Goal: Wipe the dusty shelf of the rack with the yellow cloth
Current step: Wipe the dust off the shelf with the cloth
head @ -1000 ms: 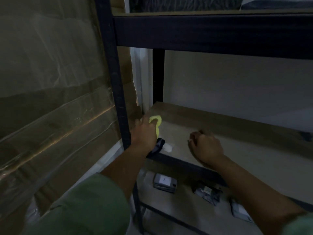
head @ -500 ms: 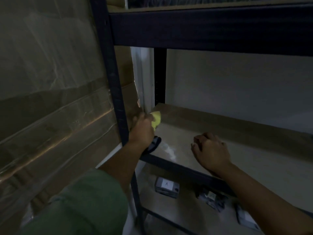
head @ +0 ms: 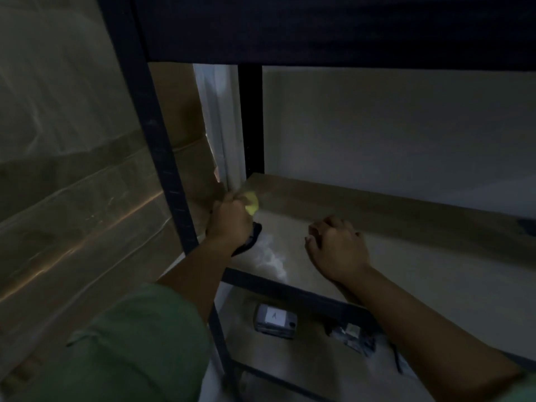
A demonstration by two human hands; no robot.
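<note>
My left hand (head: 229, 220) grips the yellow cloth (head: 251, 202) in the shelf (head: 406, 256) corner; I should press flat and wipe slowly outward.

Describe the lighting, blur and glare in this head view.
Head view: dim throughout; the yellow cloth and left hand are motion-smeared; the right hand is sharper; faint streaky glare on the plastic-wrapped cardboard; the rack beam overhead is near black.

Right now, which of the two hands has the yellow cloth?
The left hand, at the shelf's back left corner, grips the yellow cloth. The right hand rests on the shelf further right, fingers curled, with no cloth.
</note>
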